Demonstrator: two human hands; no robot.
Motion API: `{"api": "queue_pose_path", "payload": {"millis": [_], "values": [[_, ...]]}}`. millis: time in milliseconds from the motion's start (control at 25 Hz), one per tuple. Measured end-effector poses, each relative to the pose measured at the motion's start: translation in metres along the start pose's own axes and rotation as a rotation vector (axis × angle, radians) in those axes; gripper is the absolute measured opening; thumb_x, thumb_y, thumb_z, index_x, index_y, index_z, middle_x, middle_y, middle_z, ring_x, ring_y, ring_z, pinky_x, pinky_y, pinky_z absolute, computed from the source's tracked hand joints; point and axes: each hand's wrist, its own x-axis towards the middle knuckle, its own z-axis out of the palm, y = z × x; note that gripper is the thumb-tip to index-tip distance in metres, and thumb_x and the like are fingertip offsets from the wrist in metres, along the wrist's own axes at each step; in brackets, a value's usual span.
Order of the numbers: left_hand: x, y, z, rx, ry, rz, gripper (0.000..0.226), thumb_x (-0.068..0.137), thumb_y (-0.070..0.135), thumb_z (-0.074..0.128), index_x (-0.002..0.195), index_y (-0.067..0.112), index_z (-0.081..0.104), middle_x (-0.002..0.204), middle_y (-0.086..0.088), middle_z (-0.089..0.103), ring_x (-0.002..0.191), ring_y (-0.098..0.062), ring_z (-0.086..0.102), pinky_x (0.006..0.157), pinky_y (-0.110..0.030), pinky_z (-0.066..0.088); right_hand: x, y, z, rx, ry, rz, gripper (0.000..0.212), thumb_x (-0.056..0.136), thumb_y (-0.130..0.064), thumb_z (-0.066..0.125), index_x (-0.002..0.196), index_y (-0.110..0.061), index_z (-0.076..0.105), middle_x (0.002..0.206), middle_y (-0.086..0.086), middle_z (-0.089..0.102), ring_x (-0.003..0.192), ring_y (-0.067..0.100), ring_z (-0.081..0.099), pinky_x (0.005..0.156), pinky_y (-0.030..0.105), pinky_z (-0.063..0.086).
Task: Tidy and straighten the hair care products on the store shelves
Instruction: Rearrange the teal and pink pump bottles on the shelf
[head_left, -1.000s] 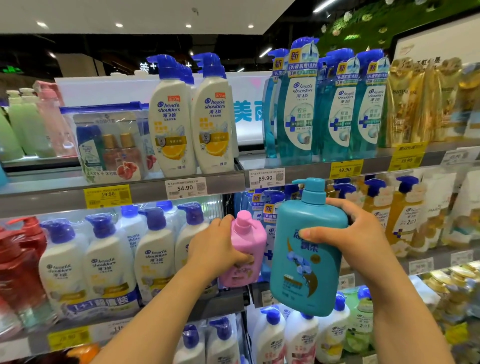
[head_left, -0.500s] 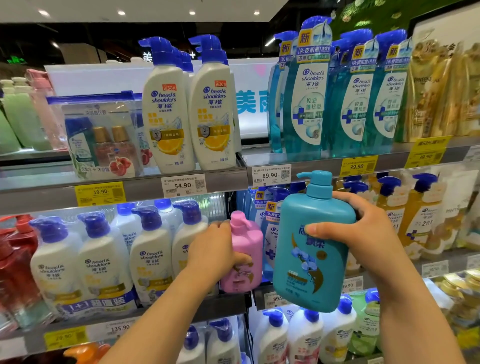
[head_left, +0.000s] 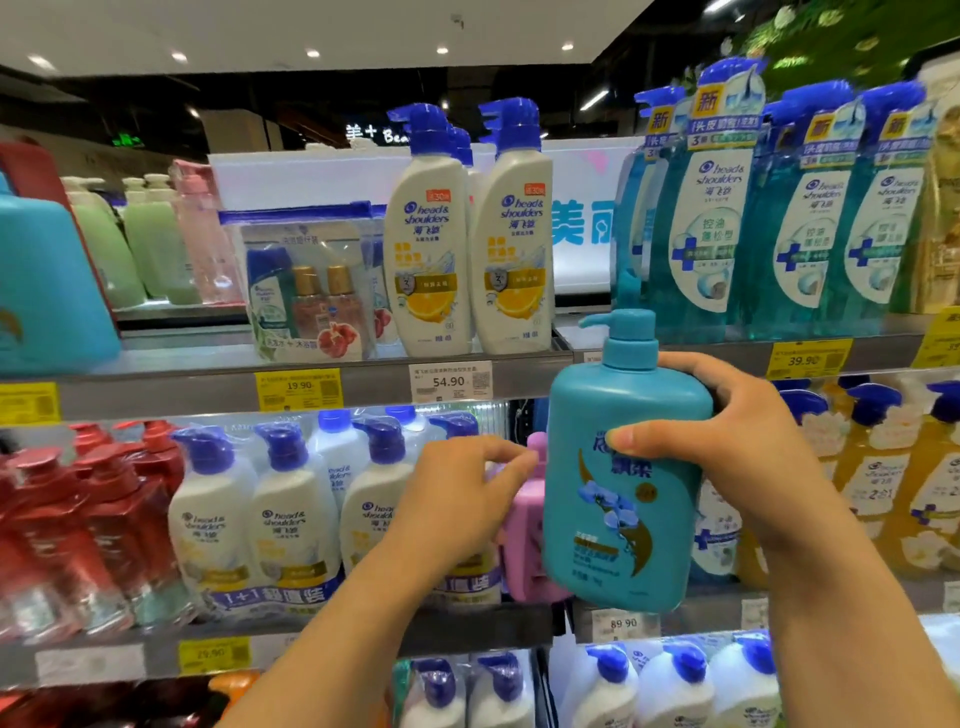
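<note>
The teal pump bottle (head_left: 623, 467) was held upright in front of the middle shelf (head_left: 467, 631), clamped by the right hand (head_left: 727, 447). Just to its left, half hidden behind it, the pink bottle (head_left: 524, 540) was gripped by the left hand (head_left: 457, 499), standing upright at the shelf edge.

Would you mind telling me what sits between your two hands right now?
In the head view, a pink bottle stands between the left hand and the teal pump bottle, which the right hand grips.
</note>
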Motion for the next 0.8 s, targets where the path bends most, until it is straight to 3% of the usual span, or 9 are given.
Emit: {"api": "queue_pose_path", "payload": {"millis": [160,280,400,480,600,680,800], "values": [[-0.028,0.006,-0.074,-0.348,0.214,0.147,0.034,0.084,0.065,0.054,0.098,0.040,0.074,0.083,0.025,0.071,0.061,0.005,0.061,0.054,-0.013,0.047,0.019,-0.036,0.055,0.048,-0.102,-0.098,0.074,0.035,-0.037,0.093,0.106,-0.033,0.074,0.095,-0.005,0.079,0.082,0.016,0.077,0.062,0.026,0.061],[-0.052,-0.003,-0.126,-0.460,0.340,0.146,0.037,0.075,0.057,0.067,0.109,0.043,0.071,0.076,0.019,0.072,0.042,0.003,0.048,0.045,-0.010,0.043,0.033,-0.067,0.112,0.118,-0.205,-0.201,0.071,0.037,-0.031,0.093,0.106,-0.027,0.074,0.095,-0.003,0.079,0.083,0.015,0.077,0.064,0.025,0.060],[-0.066,-0.018,-0.182,-0.397,0.506,0.196,0.035,0.078,0.047,0.068,0.113,0.043,0.068,0.065,0.022,0.067,0.043,0.007,0.053,0.046,-0.006,0.042,0.047,-0.100,0.176,0.180,-0.298,-0.303,0.069,0.041,-0.027,0.092,0.107,-0.023,0.074,0.094,-0.002,0.079,0.082,0.014,0.077,0.064,0.023,0.059],[-0.062,-0.032,-0.220,-0.306,0.614,0.217,0.042,0.082,0.047,0.067,0.122,0.034,0.067,0.074,0.022,0.071,0.044,0.006,0.050,0.048,-0.009,0.043,0.059,-0.122,0.217,0.216,-0.297,-0.373,0.068,0.045,-0.018,0.093,0.109,-0.020,0.072,0.092,-0.003,0.079,0.081,0.012,0.076,0.064,0.022,0.058],[-0.044,-0.057,-0.271,-0.122,0.734,0.235,0.043,0.087,0.046,0.066,0.127,0.032,0.063,0.103,0.027,0.069,0.076,0.011,0.062,0.070,-0.010,0.048,0.079,-0.150,0.275,0.240,-0.221,-0.465,0.064,0.052,-0.010,0.091,0.111,-0.020,0.070,0.098,-0.002,0.077,0.085,0.012,0.074,0.070,0.027,0.059],[-0.028,-0.077,-0.301,-0.084,0.802,0.223,0.043,0.087,0.046,0.066,0.127,0.029,0.064,0.112,0.020,0.069,0.094,0.012,0.062,0.078,-0.010,0.048,0.092,-0.163,0.311,0.228,-0.162,-0.499,0.064,0.052,-0.013,0.091,0.112,-0.025,0.069,0.105,0.001,0.075,0.092,0.017,0.074,0.077,0.034,0.062],[-0.003,-0.104,-0.338,-0.066,0.821,0.182,0.041,0.084,0.049,0.069,0.123,0.036,0.067,0.108,0.012,0.073,0.085,-0.009,0.070,0.069,-0.038,0.059,0.115,-0.170,0.353,0.207,-0.103,-0.495,0.066,0.053,-0.017,0.092,0.113,-0.028,0.067,0.110,0.001,0.073,0.097,0.020,0.073,0.083,0.043,0.062]]}}
